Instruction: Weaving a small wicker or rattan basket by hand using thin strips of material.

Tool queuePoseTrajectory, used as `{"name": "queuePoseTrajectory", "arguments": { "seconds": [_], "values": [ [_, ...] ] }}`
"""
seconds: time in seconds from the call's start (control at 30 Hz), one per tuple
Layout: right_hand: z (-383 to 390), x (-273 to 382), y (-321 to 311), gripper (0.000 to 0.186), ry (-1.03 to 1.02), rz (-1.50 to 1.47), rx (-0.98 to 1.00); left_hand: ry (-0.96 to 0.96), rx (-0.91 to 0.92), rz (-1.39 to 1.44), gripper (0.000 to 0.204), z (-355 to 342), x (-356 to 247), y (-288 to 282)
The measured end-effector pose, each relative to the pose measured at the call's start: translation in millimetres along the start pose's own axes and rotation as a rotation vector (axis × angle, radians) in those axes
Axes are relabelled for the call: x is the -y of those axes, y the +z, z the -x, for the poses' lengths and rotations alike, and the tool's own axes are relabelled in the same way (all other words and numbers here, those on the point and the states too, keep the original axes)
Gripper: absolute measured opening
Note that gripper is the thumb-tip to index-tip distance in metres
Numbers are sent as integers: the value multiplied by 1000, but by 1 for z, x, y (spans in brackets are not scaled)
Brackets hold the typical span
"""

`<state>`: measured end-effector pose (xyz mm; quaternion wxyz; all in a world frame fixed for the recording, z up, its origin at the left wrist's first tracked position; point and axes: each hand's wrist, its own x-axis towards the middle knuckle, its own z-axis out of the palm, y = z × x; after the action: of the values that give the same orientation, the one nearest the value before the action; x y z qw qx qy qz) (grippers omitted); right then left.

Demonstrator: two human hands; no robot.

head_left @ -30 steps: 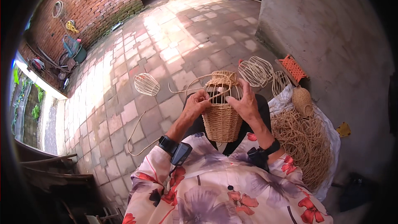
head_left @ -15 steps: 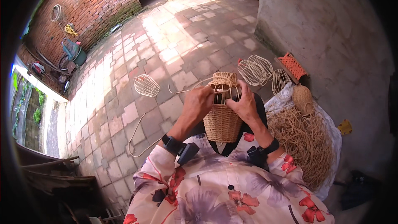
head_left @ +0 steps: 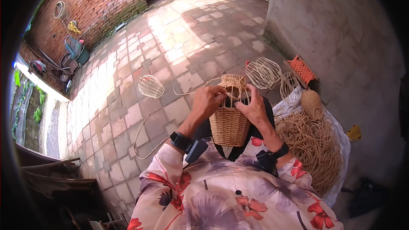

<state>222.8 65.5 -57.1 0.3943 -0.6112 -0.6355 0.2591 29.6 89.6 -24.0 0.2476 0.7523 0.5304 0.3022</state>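
Observation:
A small wicker basket sits upright in my lap. Its lower body is tightly woven, bare ribs show around the middle, and a woven band forms the top. At the open ribs, my left hand pinches a thin cane strand whose loose length trails out to the left. My right hand grips the basket's right side, thumb on the ribs and fingers around the back. The basket's far side is hidden.
On the paving lie a bare rib frame at left and more frames ahead right. Beside my right arm, a white sheet bears a heap of cane strands and a woven piece. A plastered wall rises at right.
My left fingers have moved slightly right across the bare ribs, and part of the strand now shows at their tips. My right hand keeps its hold on the basket.

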Motion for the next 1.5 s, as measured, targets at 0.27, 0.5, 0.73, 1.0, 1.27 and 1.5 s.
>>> {"name": "queuePoseTrajectory", "arguments": {
  "seconds": [0.27, 0.5, 0.73, 1.0, 1.27, 1.5],
  "values": [
    [0, -7, 3, 72, -44, -2, -6, -114, -100, 210, 18, 13, -8, 12],
    [-4, -13, 4, 71, -56, -34, -6, -280, -298, -16, 20, 53, 23, 12],
    [-3, -7, 1, 72, -40, -16, 1, -535, -441, -61, 19, 69, 82, -9],
    [-3, -12, 0, 73, -23, -39, 5, 193, -370, -190, 20, 32, 4, -2],
    [-3, -11, -1, 73, 0, -46, 15, 268, -376, -334, 17, 12, -1, 10],
    [-1, -10, 3, 76, 10, -61, 27, 353, -288, -336, 7, 8, 10, 7]
  ]
}}
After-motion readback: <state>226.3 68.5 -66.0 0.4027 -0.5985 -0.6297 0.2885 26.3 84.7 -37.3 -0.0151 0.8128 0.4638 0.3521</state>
